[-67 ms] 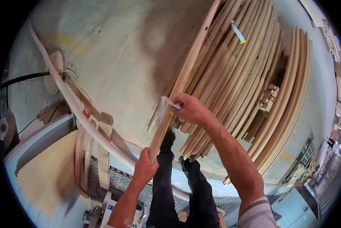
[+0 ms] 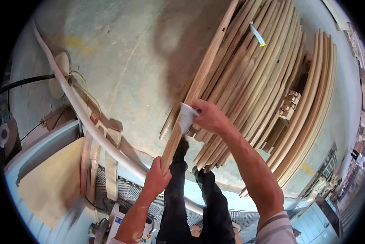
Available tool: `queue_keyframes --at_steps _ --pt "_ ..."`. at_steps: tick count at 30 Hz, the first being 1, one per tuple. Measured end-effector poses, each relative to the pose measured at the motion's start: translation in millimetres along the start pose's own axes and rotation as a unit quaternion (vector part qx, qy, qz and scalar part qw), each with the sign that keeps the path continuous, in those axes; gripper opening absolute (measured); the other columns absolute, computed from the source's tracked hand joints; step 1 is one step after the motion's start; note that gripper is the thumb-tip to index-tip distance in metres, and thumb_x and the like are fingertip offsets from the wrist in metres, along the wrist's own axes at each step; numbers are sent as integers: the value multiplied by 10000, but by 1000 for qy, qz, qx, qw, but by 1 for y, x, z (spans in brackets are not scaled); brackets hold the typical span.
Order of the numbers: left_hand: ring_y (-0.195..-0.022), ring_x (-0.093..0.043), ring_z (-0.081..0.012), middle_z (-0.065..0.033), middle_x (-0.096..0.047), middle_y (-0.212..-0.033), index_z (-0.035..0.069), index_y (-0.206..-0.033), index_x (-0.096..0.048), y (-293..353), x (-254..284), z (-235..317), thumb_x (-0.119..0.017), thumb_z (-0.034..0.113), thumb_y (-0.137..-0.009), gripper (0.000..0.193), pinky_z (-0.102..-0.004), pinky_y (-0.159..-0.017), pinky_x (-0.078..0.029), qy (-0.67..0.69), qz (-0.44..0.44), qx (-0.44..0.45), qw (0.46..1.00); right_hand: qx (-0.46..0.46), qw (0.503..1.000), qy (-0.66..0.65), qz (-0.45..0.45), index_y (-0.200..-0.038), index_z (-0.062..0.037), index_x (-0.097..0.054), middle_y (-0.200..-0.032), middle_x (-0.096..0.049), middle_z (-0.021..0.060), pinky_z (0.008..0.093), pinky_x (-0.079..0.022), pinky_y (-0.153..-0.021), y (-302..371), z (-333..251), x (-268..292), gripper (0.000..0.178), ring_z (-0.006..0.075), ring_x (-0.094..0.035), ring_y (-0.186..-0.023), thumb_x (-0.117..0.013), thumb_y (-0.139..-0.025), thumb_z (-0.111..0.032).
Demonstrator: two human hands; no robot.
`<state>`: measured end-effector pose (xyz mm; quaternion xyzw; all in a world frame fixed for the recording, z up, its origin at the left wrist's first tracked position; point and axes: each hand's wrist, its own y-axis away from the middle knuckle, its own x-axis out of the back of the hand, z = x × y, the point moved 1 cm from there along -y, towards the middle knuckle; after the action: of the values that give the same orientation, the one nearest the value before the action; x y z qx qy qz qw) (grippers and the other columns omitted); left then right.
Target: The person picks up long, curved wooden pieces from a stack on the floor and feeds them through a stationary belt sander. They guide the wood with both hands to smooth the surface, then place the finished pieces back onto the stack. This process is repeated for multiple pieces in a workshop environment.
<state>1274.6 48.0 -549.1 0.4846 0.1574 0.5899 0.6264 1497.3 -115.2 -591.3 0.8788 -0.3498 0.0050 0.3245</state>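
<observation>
A long wooden strip [image 2: 207, 65] slants from the top of the view down toward my body. My left hand [image 2: 157, 177] is closed around its near end. Higher up the strip, my right hand [image 2: 211, 116] pinches a small whitish sheet [image 2: 186, 117] that lies against the wood. Whether the sheet is paper, cloth or sandpaper I cannot tell. Just right of the held strip lies a wide bundle of similar wooden strips [image 2: 247, 87], with a pale tag with a yellow end [image 2: 257, 34] on top.
Further right rests a second stack of curved strips [image 2: 312, 93], beside small wooden blocks [image 2: 290, 105]. A long pale curved rail [image 2: 83, 114] crosses the left side. Below it stand a yellowish panel [image 2: 52, 183] and a light-coloured machine [image 2: 119, 225]. A black hose [image 2: 26, 83] enters at left.
The whitish sheet has opened out and shows a broader face beside my right hand; before, it was a blurred, narrow shape across the strip. My left hand keeps its grip.
</observation>
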Motion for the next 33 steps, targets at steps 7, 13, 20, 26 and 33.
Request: queue_keyframes --at_steps 7,13,20,26,33 --pt "-876 -616 -342 -212 -604 -958 -2 -1188 -437 -4 3 3 -616 183 -766 494 -413 -793 -482 44 -45 63 996 17 965 -201 166 -925 -1 -606 -856 -660 58 281 -498 -723 41 14 4 138 148 -629 -800 -635 -790 -7" --pt "-789 -581 -228 -127 -573 -852 -16 -1096 -491 -9 11 -8 -640 166 -742 426 -367 -747 -484 52 -52 39 997 -118 918 -268 267 -1143 17 -446 -825 -636 76 273 -496 -599 51 73 39 392 124 -608 -676 -658 -837 -106" --pt "-779 -577 -207 -106 -568 -845 -18 -1121 -487 -18 8 -14 -658 160 -732 460 -352 -736 -487 55 -59 70 994 -105 926 -181 313 -1107 39 -479 -838 -647 93 260 -479 -579 8 159 63 349 120 -599 -643 -627 -853 -149" --pt "-784 -569 -179 -88 -569 -869 -1 -1140 -486 -26 4 -21 -640 140 -729 461 -339 -741 -489 67 -48 91 992 -156 908 -171 349 -1040 42 -542 -913 -657 125 340 -508 -654 -44 186 82 298 221 -646 -800 -621 -851 -174" --pt "-798 -603 -211 -119 -602 -872 -3 -1148 -480 -31 3 -32 -664 166 -741 477 -352 -762 -494 56 -47 95 993 -105 872 157 451 -1212 17 -439 -1133 -556 225 442 -459 -865 -41 243 81 481 401 -561 -1027 -646 -806 -136"
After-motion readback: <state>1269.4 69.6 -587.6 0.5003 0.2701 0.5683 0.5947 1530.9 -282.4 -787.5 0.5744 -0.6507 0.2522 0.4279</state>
